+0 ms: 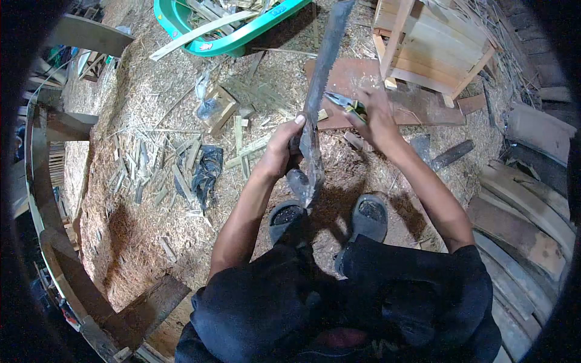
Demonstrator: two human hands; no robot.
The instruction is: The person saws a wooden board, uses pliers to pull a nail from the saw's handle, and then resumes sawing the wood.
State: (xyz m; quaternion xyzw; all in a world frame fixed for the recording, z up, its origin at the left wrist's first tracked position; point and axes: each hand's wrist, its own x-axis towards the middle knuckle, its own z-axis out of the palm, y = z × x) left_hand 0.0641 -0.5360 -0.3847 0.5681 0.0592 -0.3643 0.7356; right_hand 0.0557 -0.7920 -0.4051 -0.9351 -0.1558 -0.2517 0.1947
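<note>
A hand saw [325,63] with a long dark toothed blade points away from me, its worn handle toward my feet. My left hand [284,144] is wrapped round the handle, thumb on top near the blade's base. In my right hand [376,118] is a pair of pliers [345,101] with dark and yellow-green grips. The pliers' metal jaws point left, right at the saw's toothed edge. Part of the saw handle is hidden by my left hand, and the pliers' grips are partly covered by my right fingers.
Wood shavings cover the ground around my sandals [369,216]. A green plastic tub [233,43] of wood scraps stands ahead. A wooden crate-like piece [436,51] and a brown board [417,112] lie front right. Curved planks [520,199] are stacked at right; a curved wooden frame [54,242] stands left.
</note>
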